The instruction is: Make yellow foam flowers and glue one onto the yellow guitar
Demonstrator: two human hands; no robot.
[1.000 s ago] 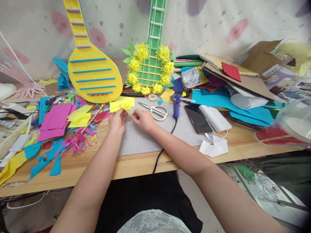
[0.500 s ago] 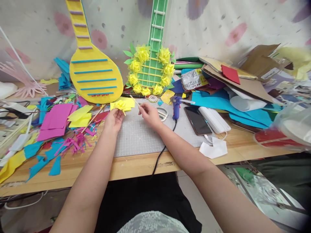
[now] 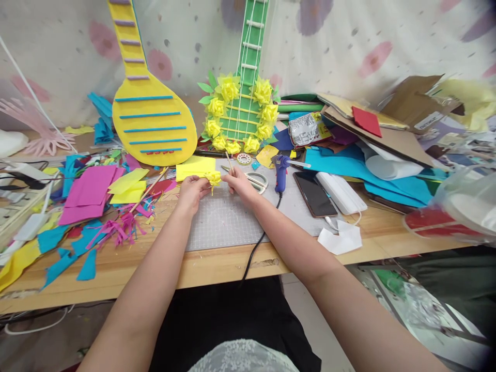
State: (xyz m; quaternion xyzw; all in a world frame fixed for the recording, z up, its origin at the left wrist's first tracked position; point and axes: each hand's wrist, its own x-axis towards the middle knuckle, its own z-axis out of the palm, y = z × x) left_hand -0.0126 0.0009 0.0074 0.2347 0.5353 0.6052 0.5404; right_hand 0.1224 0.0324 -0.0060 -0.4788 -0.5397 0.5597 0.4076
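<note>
1. Head view, left hand (image 3: 191, 194): the grip is grasping a yellow paper flower (image 3: 213, 179), pinched at the fingertips.
2. Head view, flower position: it sits between the two hands, over the gray cutting mat (image 3: 225, 219) and near the yellow sheets (image 3: 191, 168).
3. Head view, right hand (image 3: 240, 185): the grip is clenched around a thin stick (image 3: 229, 160), upper end pointing up and slightly left. The fingertips are at the flower's right side; contact cannot be confirmed.
4. Head view, right side: scissors (image 3: 259, 182) lie partly behind the right hand. A blue glue gun (image 3: 281, 175) lies beyond them, then a phone (image 3: 315, 194).
5. Head view, rear of desk (image 3: 232, 271): a yellow instrument (image 3: 155, 106) stands left of a green instrument (image 3: 237, 114).
</note>
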